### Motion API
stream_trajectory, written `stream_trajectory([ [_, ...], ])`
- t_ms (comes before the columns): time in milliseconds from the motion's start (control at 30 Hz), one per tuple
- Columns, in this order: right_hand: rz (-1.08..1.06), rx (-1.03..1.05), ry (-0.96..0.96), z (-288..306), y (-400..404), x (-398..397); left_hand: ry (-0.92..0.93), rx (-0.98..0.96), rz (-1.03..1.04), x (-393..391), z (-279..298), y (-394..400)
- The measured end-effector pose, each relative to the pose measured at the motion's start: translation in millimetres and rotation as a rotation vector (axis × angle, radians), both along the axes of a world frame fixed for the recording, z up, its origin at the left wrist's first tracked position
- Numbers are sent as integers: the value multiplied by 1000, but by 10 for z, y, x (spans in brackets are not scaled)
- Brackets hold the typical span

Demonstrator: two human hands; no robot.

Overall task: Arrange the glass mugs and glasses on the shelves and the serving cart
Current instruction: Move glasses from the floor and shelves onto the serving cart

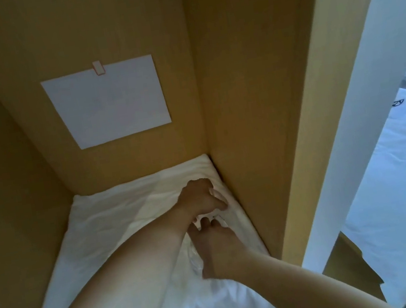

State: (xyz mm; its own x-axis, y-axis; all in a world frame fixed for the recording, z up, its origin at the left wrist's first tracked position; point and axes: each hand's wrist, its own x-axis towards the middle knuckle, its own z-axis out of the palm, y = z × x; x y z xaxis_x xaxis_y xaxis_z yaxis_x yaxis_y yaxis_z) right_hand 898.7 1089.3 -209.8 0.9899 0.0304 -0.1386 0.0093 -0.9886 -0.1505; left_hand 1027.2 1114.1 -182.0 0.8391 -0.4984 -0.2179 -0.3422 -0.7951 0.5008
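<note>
Both hands, left hand (199, 198) and right hand (218, 247), curl their fingers round a barely visible glass (194, 257) at five o'clock on the white cloth (106, 222), which could snag and tip it.

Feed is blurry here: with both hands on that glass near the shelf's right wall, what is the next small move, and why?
Probably set the clear glass down on the white cloth and release. Left hand and right hand both reach it beside the tan right wall; whether either grip is closed is unclear.

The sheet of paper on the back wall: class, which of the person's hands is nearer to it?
Left. The left hand reaches deeper into the shelf, below the paper; the right hand lies nearer the front.
</note>
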Motion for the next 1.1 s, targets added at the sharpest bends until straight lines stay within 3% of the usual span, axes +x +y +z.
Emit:
stream_trajectory([
  [200, -94, 67, -4, 43, 47, -92, -103, -294, 190, -41, 352, 663],
  [400, -405, 446, -158, 288, 43, -354, 122, -642, 446, -134, 626, 1464],
  [533, -586, 703, -340, 544, 117, -654, 256, -827, 485, -358, 724, 1859],
  [733, -721, 1075, -532, 981, 266, -1256, 448, -1107, 419, -776, 777, 2148],
  [867, -755, 1278, -597, 1198, 261, -1728, 626, -1237, 261, -1104, 815, 2161],
  [1000, -792, 1465, -697, 1357, 145, -2217, 798, -1247, 84, -1451, 885, 2024],
  [1100, -702, 1634, -766, 1390, 35, -2583, 852, -1217, -111, -1724, 942, 1818],
])
